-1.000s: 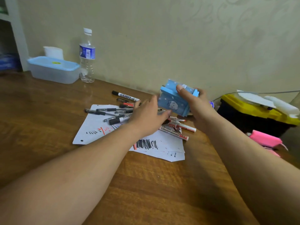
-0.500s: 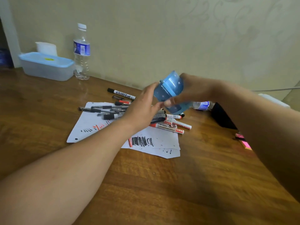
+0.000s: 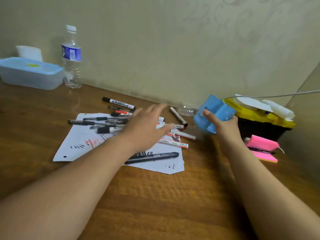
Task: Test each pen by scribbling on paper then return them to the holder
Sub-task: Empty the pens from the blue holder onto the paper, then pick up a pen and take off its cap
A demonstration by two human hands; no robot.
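Note:
My right hand (image 3: 222, 125) grips a blue pen holder (image 3: 213, 112), tilted just above the wooden table at the right. Scribbled white paper (image 3: 78, 141) lies in the middle of the table. On and around it are scattered several pens and markers, among them a long black pen (image 3: 152, 157) near the front, a red-and-white marker (image 3: 173, 143), and a black-capped whiteboard marker (image 3: 118, 103) toward the wall. My left hand (image 3: 147, 127) hovers over the pile with fingers spread and holds nothing.
A clear water bottle (image 3: 71, 58) and a blue-lidded plastic box (image 3: 31, 72) stand at the back left by the wall. A black-and-yellow box (image 3: 259, 118) sits at the right, with pink sticky notes (image 3: 265, 150) in front of it. A cable (image 3: 277, 96) crosses above.
My right hand has carried the holder from over the pens to the right and lower. A long black pen now lies on the front of the paper. My left hand stays over the pile.

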